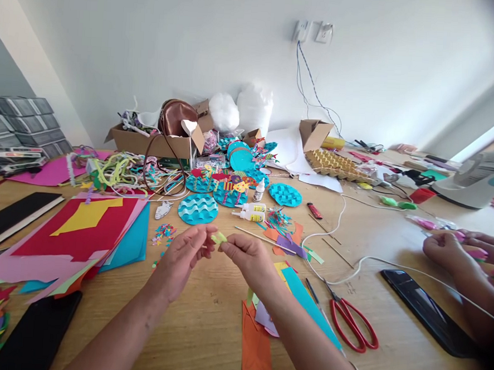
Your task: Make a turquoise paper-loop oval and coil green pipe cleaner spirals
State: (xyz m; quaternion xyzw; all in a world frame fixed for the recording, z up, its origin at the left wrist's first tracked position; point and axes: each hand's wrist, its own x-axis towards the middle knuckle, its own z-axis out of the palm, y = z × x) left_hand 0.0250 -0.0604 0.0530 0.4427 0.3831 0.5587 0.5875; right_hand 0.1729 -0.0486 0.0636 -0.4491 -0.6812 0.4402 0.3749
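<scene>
A small yellow-green piece of paper (218,238) is pinched between the thumb and fingers of my right hand (246,258). My left hand (183,255) is close on its other side, fingers curved and apart, the fingertips at the paper's edge; whether they touch it I cannot tell. Beyond my hands stand white glue bottles (252,211) and a round blue base with wavy paper strips (198,209). Colourful confetti (163,233) lies beside my left hand. Orange paper (257,342) is under my right forearm, and red-handled scissors (353,324) rest to its right.
Coloured sheets (77,230) and a black phone (37,331) lie at left. Behind are a cardboard box (149,145) and an egg tray (336,164). A white cable (376,259) crosses the right side, near another phone (425,310) and another person's hands (452,253).
</scene>
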